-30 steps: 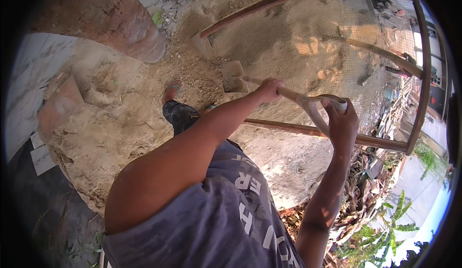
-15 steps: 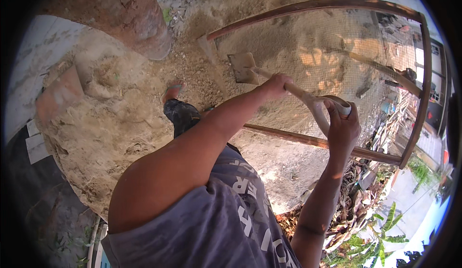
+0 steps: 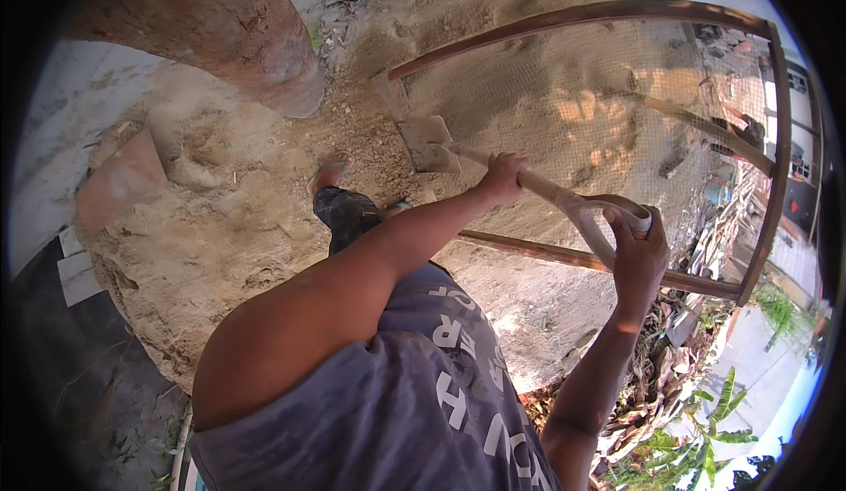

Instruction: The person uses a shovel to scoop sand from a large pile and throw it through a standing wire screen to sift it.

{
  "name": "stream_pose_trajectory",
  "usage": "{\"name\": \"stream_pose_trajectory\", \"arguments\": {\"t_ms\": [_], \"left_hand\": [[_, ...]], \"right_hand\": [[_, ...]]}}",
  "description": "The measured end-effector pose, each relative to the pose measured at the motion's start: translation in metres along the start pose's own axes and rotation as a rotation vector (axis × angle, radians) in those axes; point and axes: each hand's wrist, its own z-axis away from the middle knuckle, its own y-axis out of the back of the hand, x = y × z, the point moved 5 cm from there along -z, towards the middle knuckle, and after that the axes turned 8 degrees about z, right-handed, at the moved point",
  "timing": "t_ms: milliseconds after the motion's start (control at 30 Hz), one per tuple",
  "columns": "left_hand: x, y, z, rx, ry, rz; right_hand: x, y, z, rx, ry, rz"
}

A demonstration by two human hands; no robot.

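A shovel [image 3: 559, 193] with a pale shaft and a D-shaped grip slants across the lower part of a wood-framed mesh screen. My left hand [image 3: 505, 179] is closed round the middle of its shaft. At the upper end, my right hand [image 3: 640, 246] grips the D-shaped handle, fingers wrapped over it. The flat, dirt-dusted blade [image 3: 429, 145] is at the left end of the screen [image 3: 564, 18], by loose gravelly soil; whether it touches the ground is hard to tell. Fine sandy soil shows through the mesh.
A thick trunk-like post [image 3: 264, 46] rises at upper left. Heaped sandy soil [image 3: 211, 235] spreads left, with a reddish flat slab [image 3: 123, 178] on it. A wooden prop [image 3: 705, 130] is seen behind the mesh. Dry leaves [image 3: 652, 394] lie at lower right. My sandalled foot [image 3: 331, 174] stands on soil.
The shovel blade has shifted left and slightly nearer, toward the screen's left end. Both hands keep their hold on the shovel. The view has swung slightly.
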Motion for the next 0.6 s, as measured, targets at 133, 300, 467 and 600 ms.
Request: {"name": "stream_pose_trajectory", "arguments": {"t_ms": [133, 300, 467, 600], "left_hand": [[0.010, -0.002, 0.023, -0.038, 0.068, 0.124], [-0.070, 0.054, 0.071, -0.646, 0.239, -0.175], [-0.270, 0.274, 0.150, -0.791, 0.430, -0.871], [-0.259, 0.422, 0.186, -0.785, 0.744, -0.922]], "right_hand": [[-0.002, -0.004, 0.035, -0.034, -0.027, -0.015], [0.009, -0.028, 0.058, -0.061, -0.103, -0.086], [0.010, -0.033, 0.049, -0.109, -0.058, -0.175], [0.022, -0.041, 0.084, -0.077, -0.184, -0.245]]}}
